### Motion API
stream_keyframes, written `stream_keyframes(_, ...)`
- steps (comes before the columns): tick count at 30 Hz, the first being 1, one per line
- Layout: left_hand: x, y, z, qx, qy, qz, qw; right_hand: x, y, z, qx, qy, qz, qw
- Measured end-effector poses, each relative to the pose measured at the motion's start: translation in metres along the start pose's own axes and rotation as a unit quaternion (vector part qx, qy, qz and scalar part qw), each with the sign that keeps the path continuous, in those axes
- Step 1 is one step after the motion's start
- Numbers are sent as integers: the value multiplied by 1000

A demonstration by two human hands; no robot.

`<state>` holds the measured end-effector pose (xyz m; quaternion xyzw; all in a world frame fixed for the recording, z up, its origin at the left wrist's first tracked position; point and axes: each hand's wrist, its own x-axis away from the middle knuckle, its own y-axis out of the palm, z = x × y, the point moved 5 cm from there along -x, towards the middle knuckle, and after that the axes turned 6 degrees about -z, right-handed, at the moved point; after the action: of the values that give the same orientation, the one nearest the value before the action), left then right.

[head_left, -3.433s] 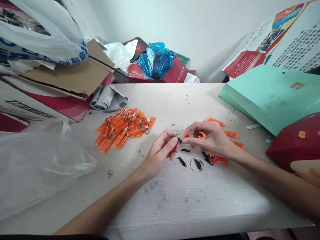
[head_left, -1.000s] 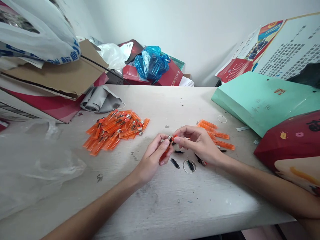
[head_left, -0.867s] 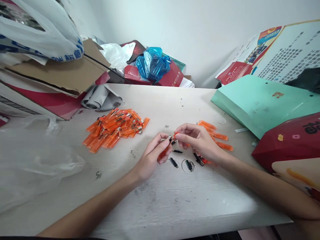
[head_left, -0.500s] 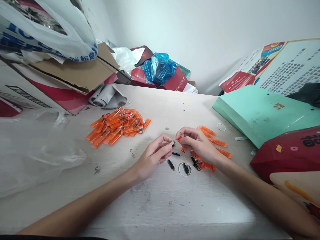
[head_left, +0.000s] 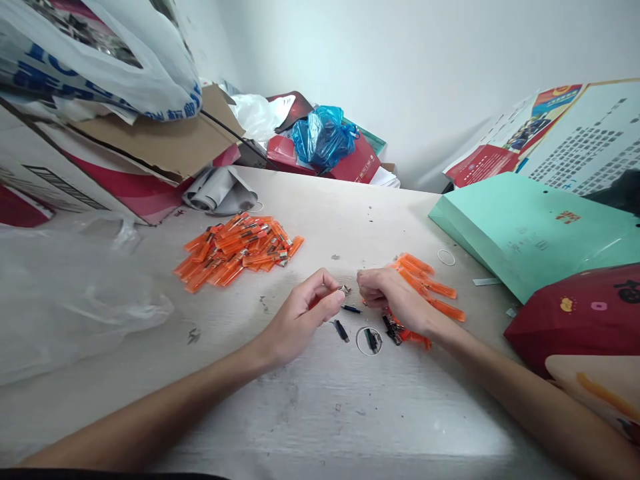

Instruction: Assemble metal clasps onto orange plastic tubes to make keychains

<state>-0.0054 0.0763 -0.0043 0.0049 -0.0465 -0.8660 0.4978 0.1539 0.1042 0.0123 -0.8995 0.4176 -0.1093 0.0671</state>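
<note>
My left hand point(head_left: 305, 307) is closed around an orange lighter point(head_left: 315, 303); its metal end point(head_left: 345, 291) sticks out past my fingertips, and most of the body is hidden. Just to the right, my right hand point(head_left: 385, 290) is closed with fingers curled down; whatever they pinch is hidden. Below my hands lie small black parts point(head_left: 341, 331), and one more black part point(head_left: 371, 341) sits inside a white rubber band point(head_left: 358, 347). Beside and under my right hand are several orange lighters point(head_left: 440, 288) and dark metal-ended parts point(head_left: 391, 330).
A large heap of orange lighters point(head_left: 237, 250) lies at left. Clear plastic point(head_left: 75, 300) spreads along the left side, below a cardboard box point(head_left: 150, 143). A green folder point(head_left: 540, 227) and a red bag point(head_left: 575, 307) stand at right. Another rubber band point(head_left: 446, 257) lies near the folder.
My right hand has turned over, its fingers curling downward, and the small red-orange piece at its fingertips is out of sight. The metal end in my left hand has tilted.
</note>
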Motion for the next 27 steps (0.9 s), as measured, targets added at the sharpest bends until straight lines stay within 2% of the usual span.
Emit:
stream_keyframes(2, 0, 2, 1, 28, -12, -22, 999, 5, -1, -12, 178, -55, 24, 982)
stream_keyframes(5, -1, 5, -1, 70, -48, -50, 995, 11, 0, -22, 333, -128, 22, 934)
stream_keyframes(9, -2, 7, -5, 129, -75, -67, 986, 15, 2, -23, 440, -171, 1, 882)
stream_keyframes(13, -4, 5, -8, 158, -81, -73, 981, 17, 10, -23, 503, -195, -13, 842)
stream_keyframes(16, -5, 4, -10, 168, -88, -86, 978, 17, 12, -24, 514, -197, -15, 835)
stream_keyframes(22, -4, 4, -12, 177, -105, -97, 974, 16, 7, -28, 471, -200, -16, 859)
stream_keyframes(27, -1, 4, -13, 151, -125, -108, 975, 18, 6, -31, 470, -214, -20, 856)
